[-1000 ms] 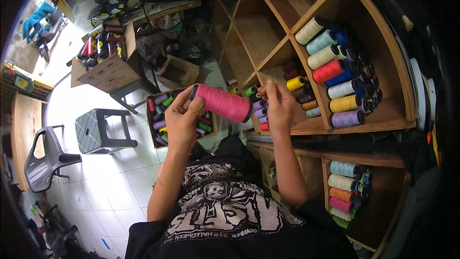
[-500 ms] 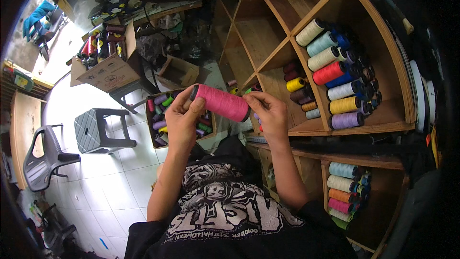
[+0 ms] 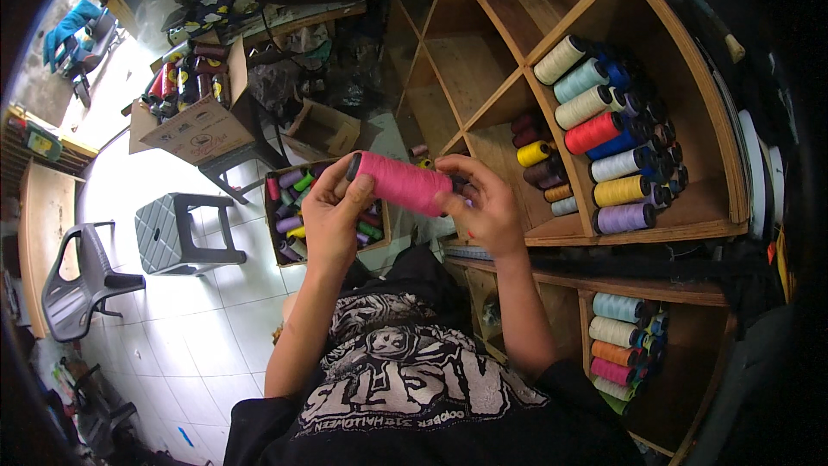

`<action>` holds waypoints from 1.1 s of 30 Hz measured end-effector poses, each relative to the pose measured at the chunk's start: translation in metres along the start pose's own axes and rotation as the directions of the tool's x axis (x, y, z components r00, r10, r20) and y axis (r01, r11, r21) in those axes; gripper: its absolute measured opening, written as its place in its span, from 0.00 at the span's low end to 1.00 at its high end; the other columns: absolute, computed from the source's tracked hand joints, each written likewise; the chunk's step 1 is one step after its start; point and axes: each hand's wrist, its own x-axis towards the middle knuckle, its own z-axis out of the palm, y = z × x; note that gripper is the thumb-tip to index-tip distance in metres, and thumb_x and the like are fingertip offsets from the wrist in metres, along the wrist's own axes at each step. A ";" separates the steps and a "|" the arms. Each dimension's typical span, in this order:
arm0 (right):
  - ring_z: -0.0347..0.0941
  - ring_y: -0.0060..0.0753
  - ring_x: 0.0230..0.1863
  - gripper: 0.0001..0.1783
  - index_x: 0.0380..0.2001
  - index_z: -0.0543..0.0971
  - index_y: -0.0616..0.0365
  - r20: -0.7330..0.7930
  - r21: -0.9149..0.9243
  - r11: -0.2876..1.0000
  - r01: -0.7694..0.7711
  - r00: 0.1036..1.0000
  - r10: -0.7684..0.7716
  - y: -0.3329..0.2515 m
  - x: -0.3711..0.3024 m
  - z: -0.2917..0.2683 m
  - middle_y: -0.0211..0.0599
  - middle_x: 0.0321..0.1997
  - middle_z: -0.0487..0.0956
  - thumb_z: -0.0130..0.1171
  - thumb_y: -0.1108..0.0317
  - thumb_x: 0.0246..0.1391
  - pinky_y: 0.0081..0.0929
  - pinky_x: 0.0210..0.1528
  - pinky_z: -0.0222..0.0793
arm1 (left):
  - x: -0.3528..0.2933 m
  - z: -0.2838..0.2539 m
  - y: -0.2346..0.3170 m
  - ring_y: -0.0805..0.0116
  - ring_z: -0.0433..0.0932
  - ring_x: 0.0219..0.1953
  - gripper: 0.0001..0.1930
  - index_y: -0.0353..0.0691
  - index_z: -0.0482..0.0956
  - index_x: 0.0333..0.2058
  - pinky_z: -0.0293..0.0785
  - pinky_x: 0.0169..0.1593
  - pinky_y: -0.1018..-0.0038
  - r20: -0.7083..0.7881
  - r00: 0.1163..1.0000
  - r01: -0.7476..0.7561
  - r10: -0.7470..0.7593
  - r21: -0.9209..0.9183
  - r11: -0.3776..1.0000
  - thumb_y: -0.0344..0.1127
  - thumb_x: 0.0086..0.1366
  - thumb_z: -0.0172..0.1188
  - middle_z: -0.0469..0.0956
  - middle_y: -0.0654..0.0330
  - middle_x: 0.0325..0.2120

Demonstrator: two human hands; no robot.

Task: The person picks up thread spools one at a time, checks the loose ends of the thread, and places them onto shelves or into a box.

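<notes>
A large spool of pink thread [image 3: 402,183] with dark end caps is held up in front of my body, tilted slightly down to the right. My left hand [image 3: 331,211] is closed round its left end, thumb across the front. At the right end, my right hand [image 3: 487,207] curls about the spool, its thumb against the thread and its forefinger arched above; the other fingertips are partly hidden. Beneath the hands, an open carton [image 3: 387,236] on the floor holds several thread spools of mixed colours, partly covered by my left hand and the spool.
A wooden cubby shelf [image 3: 604,246] fills the right side, with rows of coloured spools such as a red one [image 3: 592,133]. To the left are a grey stool [image 3: 185,233], a plastic armchair [image 3: 82,276] and a raised carton of spools [image 3: 197,131]. An open box [image 3: 321,131] lies beyond.
My right hand has shifted from pinching the spool's right end to curling round it, thumb now lower on the thread. The pink spool and my left hand have barely moved.
</notes>
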 end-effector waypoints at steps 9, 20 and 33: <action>0.75 0.41 0.42 0.12 0.34 0.80 0.59 0.007 -0.579 0.694 0.428 0.854 -0.520 0.005 -0.005 0.014 0.37 0.38 0.78 0.67 0.73 0.43 0.35 0.44 0.72 | 0.001 -0.001 -0.003 0.69 0.80 0.38 0.20 0.27 0.69 0.51 0.78 0.43 0.75 -0.132 0.991 0.051 -0.036 0.112 0.992 0.30 0.63 0.60 0.80 0.54 0.38; 0.76 0.40 0.38 0.05 0.31 0.78 0.61 -0.336 -0.168 0.984 -0.058 0.942 -0.002 0.022 0.000 0.004 0.39 0.36 0.78 0.60 0.71 0.52 0.31 0.43 0.70 | -0.001 0.006 -0.004 0.72 0.80 0.34 0.20 0.25 0.71 0.45 0.79 0.36 0.78 -0.196 0.978 0.087 -0.074 0.060 0.994 0.34 0.60 0.65 0.80 0.54 0.34; 0.72 0.43 0.48 0.08 0.29 0.80 0.61 0.015 -0.631 0.658 0.411 0.854 -0.520 0.010 0.007 0.032 0.38 0.40 0.78 0.67 0.74 0.42 0.36 0.50 0.68 | -0.003 0.008 -0.006 0.71 0.80 0.34 0.15 0.32 0.71 0.41 0.81 0.36 0.74 -0.198 0.978 0.090 -0.060 0.148 0.985 0.31 0.59 0.65 0.79 0.57 0.34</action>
